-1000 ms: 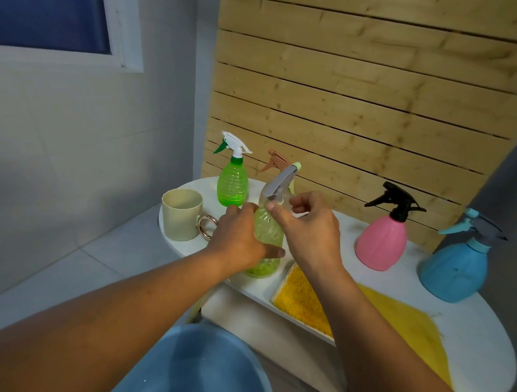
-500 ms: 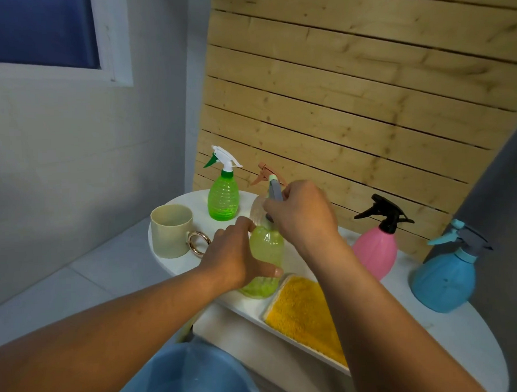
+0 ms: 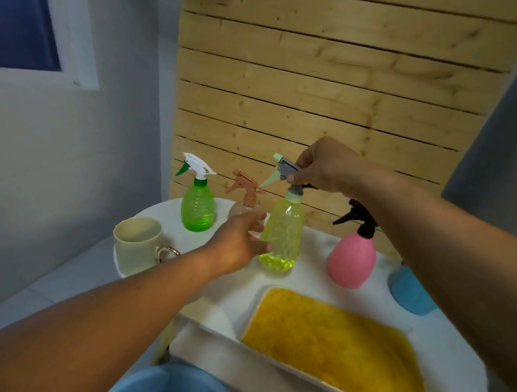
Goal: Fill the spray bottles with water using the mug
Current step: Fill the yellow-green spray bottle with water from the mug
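Observation:
A yellow-green spray bottle (image 3: 283,239) with a little liquid in its bottom stands upright on the white table (image 3: 314,270). My right hand (image 3: 324,166) grips its grey and mint trigger head from the right. My left hand (image 3: 238,244) is beside the bottle's left flank, fingers loosely spread and just touching it. The cream mug (image 3: 138,245) with a gold handle sits at the table's left end, apart from both hands.
A green bottle (image 3: 197,210) and a clear bottle with a brown head (image 3: 246,193) stand behind. A pink bottle (image 3: 352,260) and a blue bottle (image 3: 409,293) stand right. A yellow cloth (image 3: 331,340) lies in front; a blue basin (image 3: 170,386) sits below.
My right hand moved from covering the bottle's top to gripping the trigger head from the right. My left hand loosened its wrap around the bottle's body. The view moved closer.

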`<state>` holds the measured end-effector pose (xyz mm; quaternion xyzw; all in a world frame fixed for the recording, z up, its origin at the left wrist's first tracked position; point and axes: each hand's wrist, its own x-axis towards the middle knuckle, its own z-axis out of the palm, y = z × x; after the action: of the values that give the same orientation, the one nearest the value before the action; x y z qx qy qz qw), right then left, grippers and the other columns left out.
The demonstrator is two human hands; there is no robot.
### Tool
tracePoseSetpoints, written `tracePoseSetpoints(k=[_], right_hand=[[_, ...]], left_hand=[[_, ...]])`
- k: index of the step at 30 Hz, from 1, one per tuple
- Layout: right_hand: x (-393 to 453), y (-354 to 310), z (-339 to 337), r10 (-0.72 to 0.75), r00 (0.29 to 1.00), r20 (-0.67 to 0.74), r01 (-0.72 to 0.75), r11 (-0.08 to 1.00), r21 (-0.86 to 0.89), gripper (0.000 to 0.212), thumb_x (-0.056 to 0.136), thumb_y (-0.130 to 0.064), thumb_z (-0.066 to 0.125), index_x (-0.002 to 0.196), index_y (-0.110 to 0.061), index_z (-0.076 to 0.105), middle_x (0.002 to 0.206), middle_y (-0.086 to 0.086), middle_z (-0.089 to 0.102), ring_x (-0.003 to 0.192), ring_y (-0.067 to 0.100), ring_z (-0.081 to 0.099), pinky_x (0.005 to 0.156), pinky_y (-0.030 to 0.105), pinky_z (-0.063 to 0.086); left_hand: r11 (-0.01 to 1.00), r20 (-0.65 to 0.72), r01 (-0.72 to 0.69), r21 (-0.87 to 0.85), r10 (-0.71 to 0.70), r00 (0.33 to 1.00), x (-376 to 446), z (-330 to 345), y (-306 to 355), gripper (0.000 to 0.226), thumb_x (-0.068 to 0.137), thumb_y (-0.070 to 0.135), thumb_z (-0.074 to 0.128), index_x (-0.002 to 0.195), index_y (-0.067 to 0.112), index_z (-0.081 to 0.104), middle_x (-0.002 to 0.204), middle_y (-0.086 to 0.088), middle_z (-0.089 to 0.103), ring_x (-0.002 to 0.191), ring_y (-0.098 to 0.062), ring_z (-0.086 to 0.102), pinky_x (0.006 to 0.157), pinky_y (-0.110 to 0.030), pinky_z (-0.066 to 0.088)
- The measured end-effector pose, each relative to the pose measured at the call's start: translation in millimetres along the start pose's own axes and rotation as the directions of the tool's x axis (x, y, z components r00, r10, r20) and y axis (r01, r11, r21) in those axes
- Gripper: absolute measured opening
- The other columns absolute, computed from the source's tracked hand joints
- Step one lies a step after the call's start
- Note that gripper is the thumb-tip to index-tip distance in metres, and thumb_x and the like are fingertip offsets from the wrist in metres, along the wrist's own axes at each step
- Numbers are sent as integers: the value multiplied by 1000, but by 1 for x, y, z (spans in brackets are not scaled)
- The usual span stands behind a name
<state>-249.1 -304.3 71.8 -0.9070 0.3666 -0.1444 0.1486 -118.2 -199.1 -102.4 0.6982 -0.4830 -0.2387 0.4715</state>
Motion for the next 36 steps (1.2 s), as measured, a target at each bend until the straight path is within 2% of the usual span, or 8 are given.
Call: tracePoseSetpoints(k=[4,6,11,14,17,23,31,36], right_hand=[[21,24,-4,-2,1000,-15,2,1000,-9,16,85,-29,81,89,-14,78,72,2,65,66,15,54,58,26,42],[30,36,-1,6,1000,-17,-7,1000,-19,15,84,-30,81,88,-16,78,73,1,66,68,16,56,61,28,43],[48,63,11,29,999,-25,-30,997,-76,15,83,-37,80,84,-22,77,72,-2,66,76,19,59,73,35,45],[53,70,17,33,999,-9,-34,994,-100,15,85,-36,78,88,-21,78,69,-3,63,77,19,56,80,38,40],[57,75,21,30,1000,-8,-31,993,-118,17,86,-36,78,89,-19,78,72,-1,64,78,20,57,81,37,38],[62,82,27,29,1000,8,-27,991,-130,18,86,-36,78,87,-18,79,68,-2,61,76,19,55,80,37,37],[61,83,25,18,999,31,-14,992,-122,15,86,-35,78,87,-19,79,73,-1,65,79,19,56,86,41,39],[58,81,22,20,999,47,-14,991,-131,17,86,-36,78,88,-19,80,71,-2,65,79,19,57,86,40,41]], left_hand=[[999,119,10,-36,-6,993,18,15,-4,77,94,-1,74,160,20,40,147,-4,53,109,-28,68,100,-40,56],[998,171,23,-62,-12,985,26,22,-8,76,96,-5,68,160,23,39,154,-3,49,114,-29,67,99,-38,57],[999,238,11,-39,-1,971,39,38,-15,74,99,-9,60,161,25,37,158,2,45,133,-22,55,91,-18,54],[1000,256,13,-16,-9,967,43,42,-17,75,100,-8,59,162,25,34,159,3,44,139,-17,49,96,-20,48],[1000,286,20,-2,-19,958,46,47,-20,77,100,-10,56,163,27,32,159,8,43,142,-13,46,95,-15,46],[997,308,45,56,-60,950,50,51,-29,81,100,-4,61,164,32,27,164,9,38,148,-14,42,120,-37,41],[995,320,67,67,-86,944,43,50,-24,82,100,0,63,166,31,24,167,9,34,148,-12,42,121,-40,40],[994,312,70,78,-91,946,40,50,-19,83,100,2,63,166,31,22,166,8,35,149,-12,41,120,-37,40]])
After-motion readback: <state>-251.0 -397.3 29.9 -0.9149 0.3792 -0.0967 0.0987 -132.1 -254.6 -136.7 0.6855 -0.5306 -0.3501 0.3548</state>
